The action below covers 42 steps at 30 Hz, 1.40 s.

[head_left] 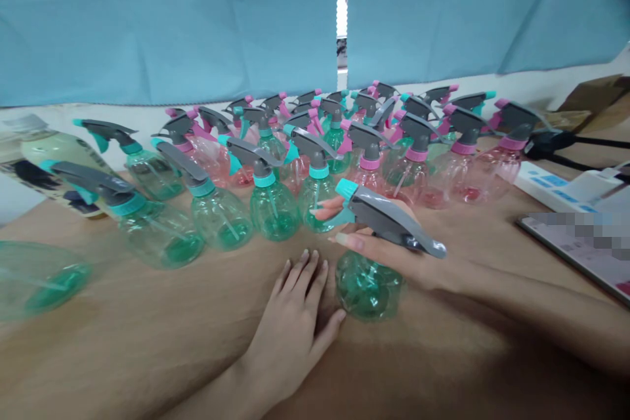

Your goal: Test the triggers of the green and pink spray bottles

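My right hand is wrapped round the neck of a green spray bottle, just under its grey trigger head with a turquoise nozzle. The bottle is close to upright at the right of centre, and its head hides part of the hand. To its left, my left hand lies flat on the brown table, fingers stretched out, holding nothing. Its thumb points toward the held bottle's base. Just beyond the hands stand several more green spray bottles with turquoise collars.
Pink spray bottles crowd behind, mixed with green ones. A large pale bottle stands at the left. On the right are a power strip, a tablet or phone, black cables and a cardboard box. A blue curtain hangs behind.
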{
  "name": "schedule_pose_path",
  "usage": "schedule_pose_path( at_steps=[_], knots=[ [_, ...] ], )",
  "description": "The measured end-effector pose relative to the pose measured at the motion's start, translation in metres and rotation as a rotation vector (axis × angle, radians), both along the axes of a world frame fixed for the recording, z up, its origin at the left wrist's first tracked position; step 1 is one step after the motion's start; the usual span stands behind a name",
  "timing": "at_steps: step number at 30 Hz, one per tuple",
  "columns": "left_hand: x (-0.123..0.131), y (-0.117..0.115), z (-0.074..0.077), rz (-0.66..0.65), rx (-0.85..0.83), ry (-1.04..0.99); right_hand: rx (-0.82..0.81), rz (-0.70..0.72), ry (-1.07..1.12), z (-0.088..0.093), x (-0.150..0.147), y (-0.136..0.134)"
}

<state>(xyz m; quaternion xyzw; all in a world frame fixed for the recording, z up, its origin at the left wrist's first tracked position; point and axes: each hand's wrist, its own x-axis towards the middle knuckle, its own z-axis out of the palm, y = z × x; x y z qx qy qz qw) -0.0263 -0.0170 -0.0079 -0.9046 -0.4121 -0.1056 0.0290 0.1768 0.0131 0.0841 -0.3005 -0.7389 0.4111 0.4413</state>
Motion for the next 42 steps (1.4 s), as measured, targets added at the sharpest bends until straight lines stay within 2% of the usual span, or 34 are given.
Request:
schedule_pose_path(
  at_steps=[4, 10, 15, 27, 34, 42],
  knots=[
    [0.0004, -0.0004, 0.0006, 0.000, 0.002, 0.009, -0.008, 0.006, 0.037, -0.0004, -0.0010, 0.0002],
    [0.0010, -0.0007, 0.0014, 0.007, 0.005, 0.037, -0.035, -0.038, -0.030, 0.0054, -0.0014, -0.0022],
    [0.0016, -0.0008, 0.0024, 0.011, 0.000, 0.048, -0.016, -0.036, 0.039, 0.0007, -0.0029, -0.0005],
    [0.0009, -0.0008, 0.0014, 0.005, 0.007, 0.056, 0.019, -0.038, 0.035, 0.0000, -0.0022, -0.0014],
    [0.0004, -0.0006, 0.0001, 0.000, 0.015, 0.040, -0.005, -0.016, -0.004, 0.0053, -0.0016, -0.0021],
    [0.0002, -0.0005, 0.0009, -0.002, 0.010, 0.024, -0.013, -0.039, 0.004, 0.0019, -0.0029, -0.0017]
  ],
)
